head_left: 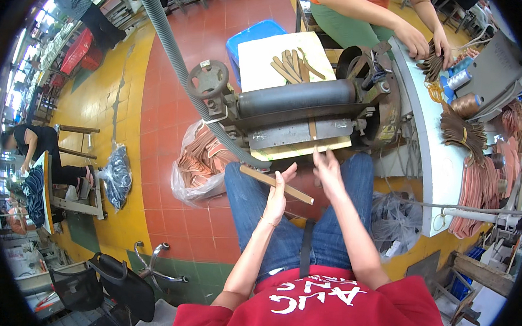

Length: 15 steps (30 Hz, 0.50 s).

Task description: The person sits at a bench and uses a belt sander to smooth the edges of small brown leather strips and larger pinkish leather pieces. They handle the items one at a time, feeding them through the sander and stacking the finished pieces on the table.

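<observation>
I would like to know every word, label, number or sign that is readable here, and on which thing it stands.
Red shirt: large white letters, readable in part, but I do not copy the wording; the smaller print is too small to read.
Grey machine housing: possible faint marks, too blurred to read.
Brown strip in the left hand, and dark roller: no writing visible.

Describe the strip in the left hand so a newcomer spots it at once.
Start at the wide dark roller. On its near side, above the jeans, the left hand holds a flat brown strip that slants down to the right. Unlike the strips fanned on the white board beyond the roller, this one is held in a hand.
</observation>
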Motion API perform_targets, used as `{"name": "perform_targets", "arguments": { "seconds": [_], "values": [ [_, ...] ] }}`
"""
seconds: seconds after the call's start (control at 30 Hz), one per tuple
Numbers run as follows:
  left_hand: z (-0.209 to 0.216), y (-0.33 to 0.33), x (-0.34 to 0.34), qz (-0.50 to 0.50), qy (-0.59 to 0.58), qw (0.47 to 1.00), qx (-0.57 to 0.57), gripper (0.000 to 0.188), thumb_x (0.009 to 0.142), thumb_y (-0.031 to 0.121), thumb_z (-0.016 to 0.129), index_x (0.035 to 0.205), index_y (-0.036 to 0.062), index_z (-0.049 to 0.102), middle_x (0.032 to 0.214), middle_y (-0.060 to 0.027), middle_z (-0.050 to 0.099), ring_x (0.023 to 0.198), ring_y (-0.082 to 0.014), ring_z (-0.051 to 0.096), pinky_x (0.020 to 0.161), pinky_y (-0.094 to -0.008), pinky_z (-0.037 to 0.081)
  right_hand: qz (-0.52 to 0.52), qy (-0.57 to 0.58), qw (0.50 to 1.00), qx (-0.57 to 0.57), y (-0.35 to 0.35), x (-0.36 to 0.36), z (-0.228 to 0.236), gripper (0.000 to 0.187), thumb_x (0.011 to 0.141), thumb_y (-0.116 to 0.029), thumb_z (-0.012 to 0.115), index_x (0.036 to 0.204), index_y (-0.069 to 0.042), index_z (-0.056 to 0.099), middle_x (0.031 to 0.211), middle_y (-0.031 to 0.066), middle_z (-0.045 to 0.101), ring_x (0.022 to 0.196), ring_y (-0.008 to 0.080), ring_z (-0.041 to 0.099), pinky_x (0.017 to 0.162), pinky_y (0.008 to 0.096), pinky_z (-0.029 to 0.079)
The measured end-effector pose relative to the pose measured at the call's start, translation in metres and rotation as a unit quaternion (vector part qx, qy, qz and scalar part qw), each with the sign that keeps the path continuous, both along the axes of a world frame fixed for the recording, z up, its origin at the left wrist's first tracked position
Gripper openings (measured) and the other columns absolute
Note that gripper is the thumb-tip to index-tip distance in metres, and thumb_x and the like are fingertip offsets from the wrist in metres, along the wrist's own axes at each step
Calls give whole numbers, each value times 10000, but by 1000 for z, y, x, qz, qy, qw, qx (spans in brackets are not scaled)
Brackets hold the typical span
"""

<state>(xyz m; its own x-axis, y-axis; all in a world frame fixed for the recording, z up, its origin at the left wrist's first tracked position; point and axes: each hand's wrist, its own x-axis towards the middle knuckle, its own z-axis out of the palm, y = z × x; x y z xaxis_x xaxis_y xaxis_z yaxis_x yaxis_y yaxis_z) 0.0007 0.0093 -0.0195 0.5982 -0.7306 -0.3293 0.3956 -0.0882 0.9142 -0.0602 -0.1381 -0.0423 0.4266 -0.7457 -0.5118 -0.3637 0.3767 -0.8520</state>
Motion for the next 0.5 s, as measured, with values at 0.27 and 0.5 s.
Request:
{"name": "perform_targets", "arguments": {
  "seconds": [0.27,0.5],
  "values": [
    [-2,-5,1,-129,-35,991,25,647,974,540,181,1420,99,341,1372,-137,424,1086,-164,488,1017,-305,318,208,-104,967,101,56,-89,21,315,925,-320,567,1025,-28,629,825,21,656,672,47,558,567,190,418],
    [-5,-2,-8,-161,-44,984,59,757,932,621,187,1447,69,240,1485,-182,242,1386,-310,207,1095,-483,192,-19,-140,973,184,32,-65,9,227,933,-270,562,947,-56,637,716,-39,591,575,26,475,500,166,363]
  ]
}}
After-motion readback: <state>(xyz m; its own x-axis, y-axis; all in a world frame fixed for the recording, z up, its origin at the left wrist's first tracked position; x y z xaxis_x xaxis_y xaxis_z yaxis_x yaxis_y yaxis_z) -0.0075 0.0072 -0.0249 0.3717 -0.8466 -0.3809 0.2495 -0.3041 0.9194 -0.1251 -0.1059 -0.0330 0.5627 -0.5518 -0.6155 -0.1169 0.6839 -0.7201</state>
